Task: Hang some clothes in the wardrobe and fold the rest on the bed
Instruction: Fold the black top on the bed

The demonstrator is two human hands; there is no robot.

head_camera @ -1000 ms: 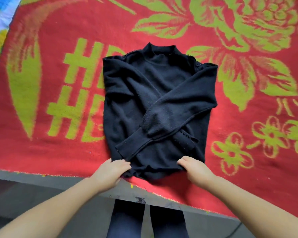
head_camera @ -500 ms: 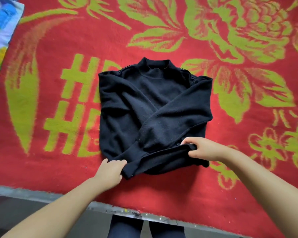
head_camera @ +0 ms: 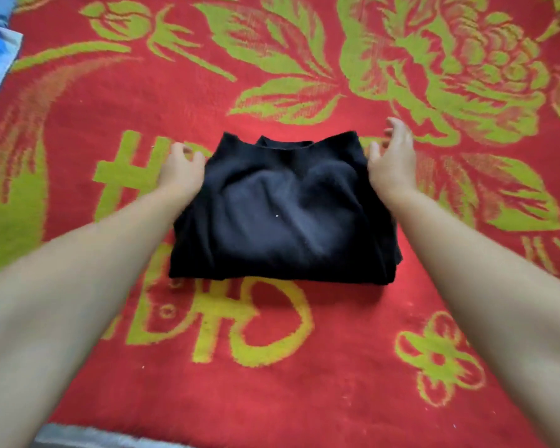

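The black sweater [head_camera: 282,215] lies folded on the bed [head_camera: 337,367], long axis running left to right, squarely between the hands. The left hand [head_camera: 181,171] and right hand [head_camera: 393,160] flank its far corners, fingers loose, gripping nothing, about equally near.

Even, soft daylight with no glare — faint shadow only under the near edge of the folded black sweater [head_camera: 282,215], a pale sheen on its top — both forearms and hands motion-blurred, blanket [head_camera: 337,367] pattern smeared and bowed toward the edges.
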